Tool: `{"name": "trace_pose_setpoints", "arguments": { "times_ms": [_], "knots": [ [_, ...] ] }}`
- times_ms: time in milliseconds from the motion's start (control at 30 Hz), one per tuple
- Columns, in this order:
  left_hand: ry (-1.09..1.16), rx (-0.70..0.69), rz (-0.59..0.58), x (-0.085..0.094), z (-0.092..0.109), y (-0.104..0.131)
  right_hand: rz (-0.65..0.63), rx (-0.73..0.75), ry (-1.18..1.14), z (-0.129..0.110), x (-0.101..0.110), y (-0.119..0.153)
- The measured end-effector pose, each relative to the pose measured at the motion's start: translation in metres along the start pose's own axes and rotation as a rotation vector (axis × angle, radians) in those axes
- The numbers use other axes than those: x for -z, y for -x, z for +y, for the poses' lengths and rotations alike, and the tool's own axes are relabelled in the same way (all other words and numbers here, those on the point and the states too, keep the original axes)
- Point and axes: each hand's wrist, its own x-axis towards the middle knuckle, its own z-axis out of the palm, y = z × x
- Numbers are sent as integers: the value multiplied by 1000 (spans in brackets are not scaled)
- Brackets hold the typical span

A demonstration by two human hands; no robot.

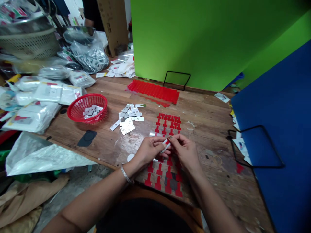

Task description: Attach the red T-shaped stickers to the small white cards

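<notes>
My left hand is closed on a small white card with a red part at its upper end. The fingers of my right hand pinch that red end. Both hands are above rows of red T-shaped pieces laid out on the wooden table. Left of the rows is a loose pile of white printed cards. A red plastic basket farther left holds more such cards.
Red strips lie near the green panel. Plastic-wrapped packs crowd the left side. A blue panel with a black wire frame stands right. Behind, a person is partly visible.
</notes>
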Motion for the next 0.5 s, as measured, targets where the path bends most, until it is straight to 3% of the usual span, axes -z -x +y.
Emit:
{"name": "trace_pose_setpoints", "arguments": {
  "times_ms": [167, 333, 433, 500],
  "knots": [
    [12, 44, -55, 6, -2, 4, -53, 1, 61, 4, 1, 3],
    [-31, 15, 34, 19, -8, 6, -148, 4, 67, 12, -9, 8],
    [-177, -103, 166, 42, 10, 11, -186, 35, 123, 13, -15, 11],
    [-348, -293, 359, 68, 35, 17, -190, 54, 169, 13, -14, 13]
  ]
}}
